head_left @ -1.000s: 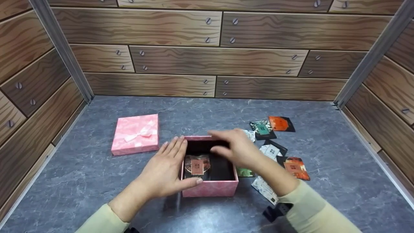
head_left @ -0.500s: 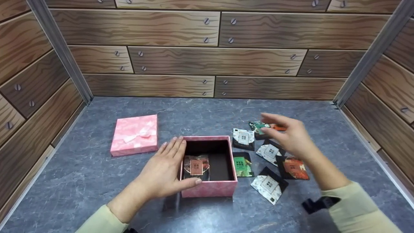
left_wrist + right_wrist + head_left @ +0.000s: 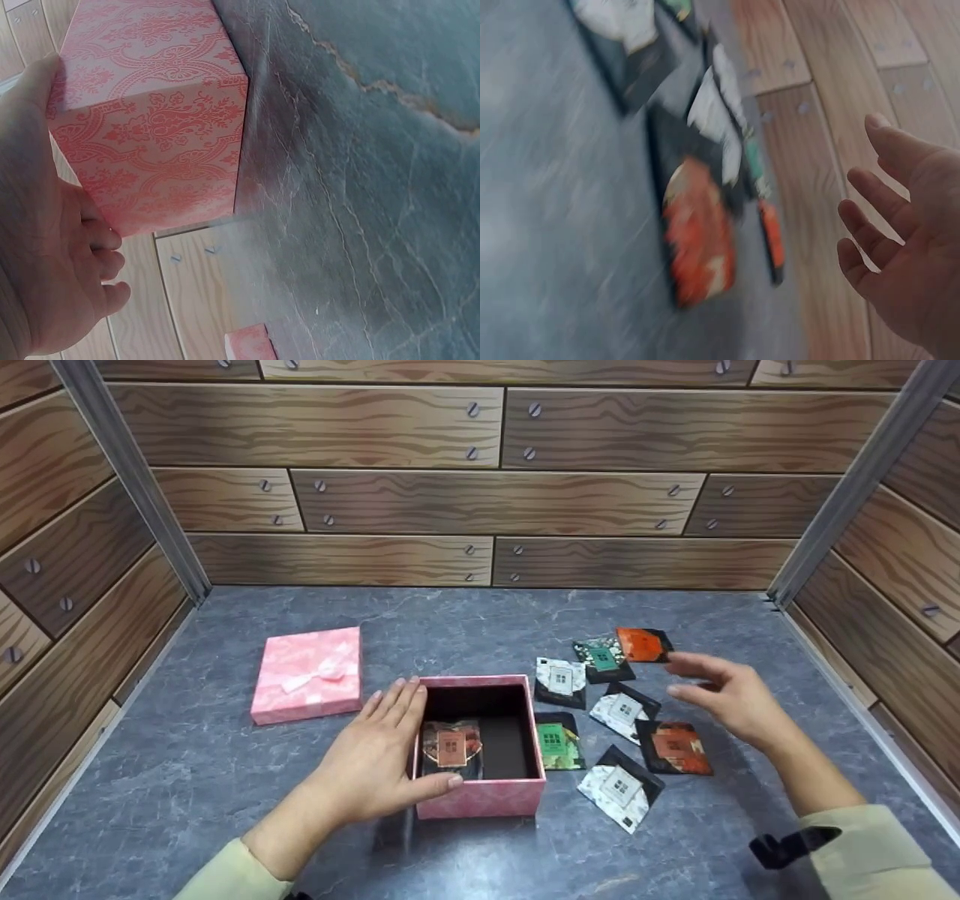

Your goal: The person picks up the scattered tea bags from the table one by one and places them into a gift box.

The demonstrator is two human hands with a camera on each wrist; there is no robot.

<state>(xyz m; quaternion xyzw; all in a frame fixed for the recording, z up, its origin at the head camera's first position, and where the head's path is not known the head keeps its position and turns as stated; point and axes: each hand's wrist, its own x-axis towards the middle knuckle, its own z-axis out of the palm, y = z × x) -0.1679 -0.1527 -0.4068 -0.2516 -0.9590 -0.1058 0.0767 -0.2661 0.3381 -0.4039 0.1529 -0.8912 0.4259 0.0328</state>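
Observation:
My left hand rests along the left rim of an uncovered pink box, fingers straight and thumb over the front edge. The left wrist view shows the patterned side of the pink box against that hand. Inside the box, on the left, lies a sachet with a reddish label; the right part shows the dark bottom. My right hand hovers with nothing in it, right of several flat sachets. Nearest to it are an orange-and-black sachet and a red-orange sachet.
The pink box lid with a bow lies at the left. White sachets, a green sachet and a teal-labelled sachet spread right of the box. Wood-patterned walls enclose the grey marbled table.
My right hand has moved from over the box to the right, past the sachets, uncovering them to view. The left hand has stayed on the box.

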